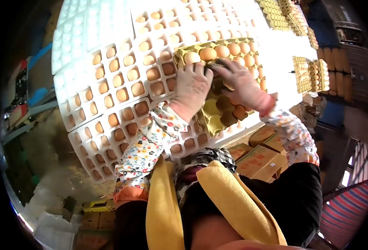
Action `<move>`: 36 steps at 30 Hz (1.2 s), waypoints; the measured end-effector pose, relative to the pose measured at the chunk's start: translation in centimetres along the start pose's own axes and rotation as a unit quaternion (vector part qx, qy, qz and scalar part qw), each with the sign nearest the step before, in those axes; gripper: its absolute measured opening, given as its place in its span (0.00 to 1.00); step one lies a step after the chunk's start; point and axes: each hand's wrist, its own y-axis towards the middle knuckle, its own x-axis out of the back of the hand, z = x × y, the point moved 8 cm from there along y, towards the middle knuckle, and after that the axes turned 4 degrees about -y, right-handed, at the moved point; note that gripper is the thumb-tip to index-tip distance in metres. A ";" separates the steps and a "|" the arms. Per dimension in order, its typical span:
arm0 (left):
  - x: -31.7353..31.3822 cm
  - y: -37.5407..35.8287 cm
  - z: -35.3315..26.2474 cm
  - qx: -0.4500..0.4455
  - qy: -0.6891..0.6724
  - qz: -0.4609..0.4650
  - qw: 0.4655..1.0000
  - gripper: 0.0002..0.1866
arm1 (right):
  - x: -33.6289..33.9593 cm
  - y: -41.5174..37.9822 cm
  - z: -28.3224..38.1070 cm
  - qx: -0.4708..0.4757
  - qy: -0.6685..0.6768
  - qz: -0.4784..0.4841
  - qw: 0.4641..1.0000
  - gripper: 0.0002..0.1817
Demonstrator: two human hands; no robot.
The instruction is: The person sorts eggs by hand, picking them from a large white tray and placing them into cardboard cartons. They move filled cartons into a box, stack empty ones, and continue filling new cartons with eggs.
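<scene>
A yellow pulp egg tray lies at the near right of the white trays. Brown eggs fill its far rows and right side, while several cups at its near left hold none. My left hand is over the tray's left edge, fingers curled down and close together. Right beside it, my right hand arches over the tray's middle with bent fingers. The fingertips of both hands nearly meet. Whatever is beneath the fingers is hidden by the hands and shadow.
White molded trays with brown eggs in their pockets spread left and beyond. More stacked egg trays stand at the right. Cardboard boxes sit below the near edge. Glare washes out the far trays.
</scene>
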 end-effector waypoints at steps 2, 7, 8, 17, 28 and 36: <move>1.4 -0.3 1.2 0.014 -0.095 -0.039 0.995 0.20 | -2.9 0.2 -0.8 0.004 -0.019 -0.026 0.999 0.31; 1.7 -0.7 8.8 0.239 -0.648 -0.126 0.712 0.17 | -3.5 -0.9 -7.5 -0.221 0.651 -0.056 0.724 0.20; 0.8 -0.1 9.4 0.287 -0.660 -0.096 0.687 0.19 | -3.6 -0.4 -9.2 -0.198 0.633 -0.069 0.745 0.20; 0.3 2.0 8.7 0.260 -0.728 -0.085 0.629 0.26 | -3.5 6.2 -7.0 -0.080 0.243 0.050 0.965 0.20; 0.9 12.1 0.0 0.032 -0.063 0.224 0.972 0.34 | 0.4 3.5 -12.6 0.013 -0.062 0.002 0.998 0.19; 4.7 -12.4 19.4 0.295 -0.572 -0.280 0.713 0.28 | 0.0 6.2 -13.0 -0.022 -0.033 0.138 0.990 0.19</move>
